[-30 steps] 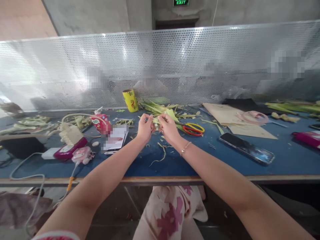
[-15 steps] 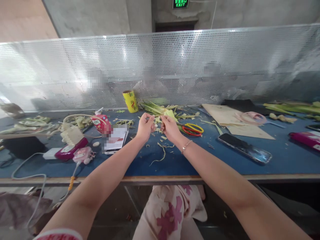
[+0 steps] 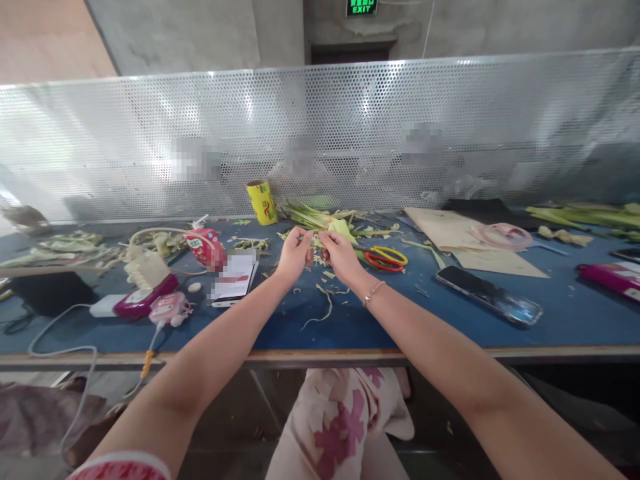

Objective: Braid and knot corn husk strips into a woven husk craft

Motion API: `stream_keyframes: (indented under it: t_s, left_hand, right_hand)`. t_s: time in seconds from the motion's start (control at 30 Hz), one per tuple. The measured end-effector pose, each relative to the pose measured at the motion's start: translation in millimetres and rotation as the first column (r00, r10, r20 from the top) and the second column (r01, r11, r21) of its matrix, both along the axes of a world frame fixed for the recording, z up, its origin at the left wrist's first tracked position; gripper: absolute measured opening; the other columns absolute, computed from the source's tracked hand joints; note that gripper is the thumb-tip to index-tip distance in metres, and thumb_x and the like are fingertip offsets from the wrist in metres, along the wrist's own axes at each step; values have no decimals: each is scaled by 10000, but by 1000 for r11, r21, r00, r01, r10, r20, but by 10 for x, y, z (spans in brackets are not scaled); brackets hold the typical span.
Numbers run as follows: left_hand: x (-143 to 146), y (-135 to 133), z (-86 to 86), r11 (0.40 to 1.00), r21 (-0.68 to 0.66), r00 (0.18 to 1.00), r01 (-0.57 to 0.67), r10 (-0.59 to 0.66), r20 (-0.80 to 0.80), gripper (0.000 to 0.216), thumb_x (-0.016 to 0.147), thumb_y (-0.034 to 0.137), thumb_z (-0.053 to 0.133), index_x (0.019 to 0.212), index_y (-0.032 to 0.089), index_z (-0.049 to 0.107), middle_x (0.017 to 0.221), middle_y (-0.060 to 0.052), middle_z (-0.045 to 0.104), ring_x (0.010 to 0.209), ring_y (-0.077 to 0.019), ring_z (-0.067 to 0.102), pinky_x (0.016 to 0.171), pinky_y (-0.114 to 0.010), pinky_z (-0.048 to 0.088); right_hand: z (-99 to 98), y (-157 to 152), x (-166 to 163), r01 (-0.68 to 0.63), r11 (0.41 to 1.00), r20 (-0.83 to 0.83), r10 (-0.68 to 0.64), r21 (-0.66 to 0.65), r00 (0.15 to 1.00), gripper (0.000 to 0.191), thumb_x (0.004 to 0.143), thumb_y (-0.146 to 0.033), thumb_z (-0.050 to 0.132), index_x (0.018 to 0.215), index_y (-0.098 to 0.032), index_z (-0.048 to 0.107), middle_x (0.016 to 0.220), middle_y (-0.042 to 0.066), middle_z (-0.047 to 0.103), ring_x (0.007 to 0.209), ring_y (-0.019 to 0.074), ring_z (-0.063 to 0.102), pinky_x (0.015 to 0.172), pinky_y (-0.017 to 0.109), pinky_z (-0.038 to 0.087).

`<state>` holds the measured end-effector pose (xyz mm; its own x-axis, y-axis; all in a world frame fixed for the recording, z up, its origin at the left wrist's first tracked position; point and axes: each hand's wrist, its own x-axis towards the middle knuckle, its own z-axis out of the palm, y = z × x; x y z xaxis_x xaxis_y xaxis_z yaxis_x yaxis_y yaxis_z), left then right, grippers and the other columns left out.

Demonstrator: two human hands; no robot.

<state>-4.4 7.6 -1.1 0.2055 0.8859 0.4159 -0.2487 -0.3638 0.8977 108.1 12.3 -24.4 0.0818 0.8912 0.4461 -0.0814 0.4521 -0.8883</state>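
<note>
My left hand [image 3: 295, 253] and my right hand [image 3: 340, 253] are close together above the blue table, fingers closed in a pinch. A small pale bit shows between the fingertips, too small for me to name. Just behind them lies a bundle of green leaf stalks [image 3: 313, 219], with a pale green piece [image 3: 341, 230] beside my right hand. Scissors with red and yellow handles [image 3: 385, 259] lie to the right of that hand. Below the hands, a thin curled peel strip [image 3: 325, 308] rests on the table among pale scraps.
A yellow roll [image 3: 261, 203] stands before the perforated metal screen [image 3: 340, 133]. To the left are a phone [image 3: 235, 279], a red pouch [image 3: 206, 248] and a charger with cables [image 3: 170, 309]. Rightward lie another phone [image 3: 489, 295], cardboard sheets [image 3: 500, 261] and more stalks [image 3: 590, 217].
My hands have drawn slightly closer together, and the left has shifted a little to the right. Both stay pinched. The things on the table have not been moved.
</note>
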Motion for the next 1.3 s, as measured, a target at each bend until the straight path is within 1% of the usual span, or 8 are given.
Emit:
stream_keyframes:
  t_s: [0.1, 0.23, 0.4, 0.5, 0.7, 0.93, 1.13, 1.3]
  left_hand:
    - [30, -4, -19, 997, -68, 999, -33, 33, 13, 354, 804, 472, 591, 705, 208, 376, 415, 95, 394, 333, -71, 392, 372, -194, 290]
    - [76, 4, -55, 987, -154, 998, -46, 52, 36, 297, 802, 408, 617, 725, 184, 439, 493, 69, 463, 428, -77, 492, 442, -195, 388]
    - [82, 4, -83, 988, -29, 989, -151, 150, -15, 287, 810, 373, 616, 683, 175, 452, 455, 69, 460, 389, -58, 425, 427, -183, 339]
    - [77, -17, -67, 985, 20, 986, -169, 168, 22, 347, 780, 396, 649, 639, 185, 412, 408, 85, 411, 359, -49, 369, 400, -182, 278]
    - [76, -32, 8, 995, -75, 986, -60, 71, 153, 441, 728, 427, 694, 596, 192, 346, 387, 104, 343, 338, -34, 299, 387, -186, 233]
    - [9, 44, 29, 997, -65, 982, -50, 60, 177, 447, 737, 417, 690, 598, 192, 330, 389, 109, 319, 342, -24, 260, 391, -185, 206]
    - [17, 19, 6, 999, 15, 996, -32, 30, 82, 419, 710, 426, 710, 632, 200, 365, 385, 113, 331, 340, -33, 261, 393, -191, 202]
    - [39, -10, -12, 997, 43, 998, -57, 58, -21, 388, 712, 392, 716, 636, 199, 388, 397, 104, 346, 354, -43, 299, 404, -199, 223]
  right_hand:
    - [40, -53, -3, 67, 998, 2, -67, 16, 998, 334, 767, -536, 582, 695, -214, 528, 469, -69, 398, 435, 96, 376, 467, 256, 309]
    - [83, -127, -13, 123, 991, 44, -126, 55, 991, 272, 773, -457, 616, 690, -210, 538, 518, -53, 459, 471, 95, 399, 475, 249, 308]
    - [90, -171, -33, 141, 988, 44, -144, 69, 989, 299, 800, -400, 605, 616, -218, 456, 481, -59, 425, 459, 89, 372, 467, 240, 293]
    - [80, -161, -44, 99, 993, 8, -99, 58, 995, 312, 793, -427, 615, 619, -220, 460, 454, -66, 404, 436, 85, 352, 447, 236, 270]
    - [75, -109, -54, -45, 999, -178, 46, 13, 983, 332, 724, -467, 677, 626, -223, 475, 419, -89, 336, 388, 66, 282, 413, 229, 212]
    - [125, -148, -42, -172, 985, -191, 172, 16, 966, 310, 686, -430, 714, 614, -210, 508, 413, -103, 282, 369, 41, 213, 400, 222, 165]
    - [140, -133, 5, -76, 996, -265, 60, -52, 962, 295, 677, -402, 705, 613, -216, 485, 420, -109, 273, 366, 42, 204, 393, 223, 138]
    - [128, -110, 14, 14, 996, -280, -39, -91, 959, 299, 696, -405, 686, 616, -219, 466, 430, -108, 260, 374, 47, 218, 388, 229, 154]
